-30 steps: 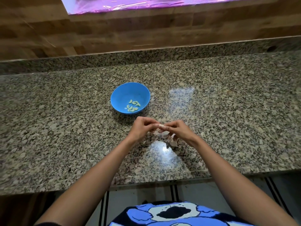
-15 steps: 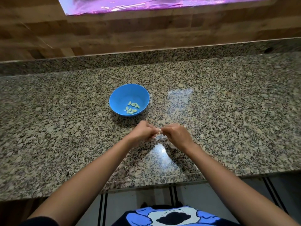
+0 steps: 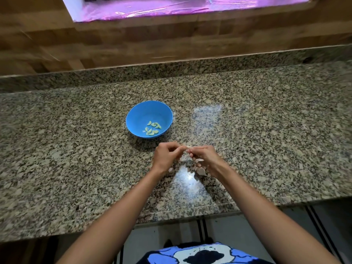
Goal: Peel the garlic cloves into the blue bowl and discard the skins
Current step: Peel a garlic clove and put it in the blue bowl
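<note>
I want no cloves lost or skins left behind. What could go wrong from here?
The left hand and right hand pinch the garlic clove over the bare counter, not over the bowl. If it slips, it may land on the stone. The pale skins under the right hand blend into the speckled surface and could be missed at cleanup.

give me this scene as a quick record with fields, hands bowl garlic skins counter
surface: granite counter
blue bowl: upright on the counter, beyond the hands, slightly left
bowl contents: several peeled cloves, loose at the bottom
left hand: pinches a garlic clove at the fingertips
right hand: pinches the same clove from the other side
skins: pale scraps on the counter below the right hand
task state: held clove not yet in the bowl
</note>
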Available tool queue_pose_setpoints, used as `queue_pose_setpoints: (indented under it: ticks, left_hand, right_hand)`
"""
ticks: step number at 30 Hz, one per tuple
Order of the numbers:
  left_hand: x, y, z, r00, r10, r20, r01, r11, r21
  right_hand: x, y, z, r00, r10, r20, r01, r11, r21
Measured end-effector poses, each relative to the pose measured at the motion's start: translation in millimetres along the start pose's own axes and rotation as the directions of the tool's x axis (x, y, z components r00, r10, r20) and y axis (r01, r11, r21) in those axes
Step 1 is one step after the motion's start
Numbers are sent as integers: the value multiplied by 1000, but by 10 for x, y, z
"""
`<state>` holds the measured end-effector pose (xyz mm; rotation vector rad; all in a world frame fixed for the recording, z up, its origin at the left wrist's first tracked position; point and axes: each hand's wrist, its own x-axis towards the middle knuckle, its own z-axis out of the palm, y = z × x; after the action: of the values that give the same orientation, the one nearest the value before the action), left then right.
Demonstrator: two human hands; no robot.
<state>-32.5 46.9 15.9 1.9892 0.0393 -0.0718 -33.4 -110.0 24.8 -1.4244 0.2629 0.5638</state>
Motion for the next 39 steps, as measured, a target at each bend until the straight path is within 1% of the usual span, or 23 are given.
queue_pose_setpoints:
  ticks: [3, 7, 10, 13, 16, 18, 20, 22, 24, 28, 31, 33, 34, 36, 38, 39]
  left_hand:
    - [-9, 16, 11, 999, 21, 46, -22, 999, 37]
    - [-45, 25, 0, 995, 84, 59, -93, 980, 174]
    - [-80, 40, -4, 994, 102, 32, -106, 976, 189]
    - [-112, 62, 5, 994, 108, 14, -108, 977, 183]
    - [-136, 41, 12, 998, 60, -21, -56, 987, 153]
    - [-147, 34, 17, 997, 71, -3, -69, 985, 160]
    - [-155, 25, 24, 997, 74, -25, -70, 987, 144]
    - [-179, 14, 30, 997, 67, -38, -62, 990, 123]
    - [-191, 14, 36, 997, 75, -20, -72, 991, 114]
    - [-166, 11, 33, 998, 42, -43, -38, 995, 89]
    - [-180, 25, 59, 997, 59, -41, -55, 996, 75]
    - [-137, 1, 29, 994, 19, -103, -15, 999, 48]
    - [-106, -32, 5, 992, -11, -123, 19, 998, 66]
    - [-99, -113, -20, 992, -95, -89, 102, 991, 84]
    - [-134, -173, -17, 984, -176, -13, 176, 983, 55]
    - [-152, -193, -14, 981, -194, 1, 194, 981, 27]
  right_hand:
    - [13, 36, -39, 998, -48, -44, 42, 990, -135]
    - [-27, 5, -39, 993, -88, -74, 72, 978, -196]
    - [-44, 19, -27, 991, -114, -68, 92, 959, -268]
    - [-41, 30, -20, 987, -142, -75, 118, 957, -265]
    - [-33, 46, -21, 987, -156, -38, 138, 945, -297]
    - [-19, 64, -27, 985, -165, -54, 144, 950, -278]
    - [-18, 83, -28, 986, -159, -48, 138, 948, -288]
    - [-29, 107, -18, 987, -158, -42, 141, 955, -262]
    - [-36, 112, -14, 984, -166, -61, 150, 965, -214]
    - [-39, 82, 5, 988, -152, -23, 142, 962, -231]
    - [-56, 70, -40, 986, -154, -56, 140, 970, -198]
    - [-75, 121, -50, 990, -129, -49, 117, 973, -197]
    - [-78, 149, -35, 991, -121, -51, 110, 975, -191]
    - [-72, 165, -7, 992, -115, -59, 102, 976, -194]
    - [-59, 161, -18, 991, -125, -53, 109, 964, -241]
    - [-63, 164, -31, 990, -131, -42, 115, 955, -273]
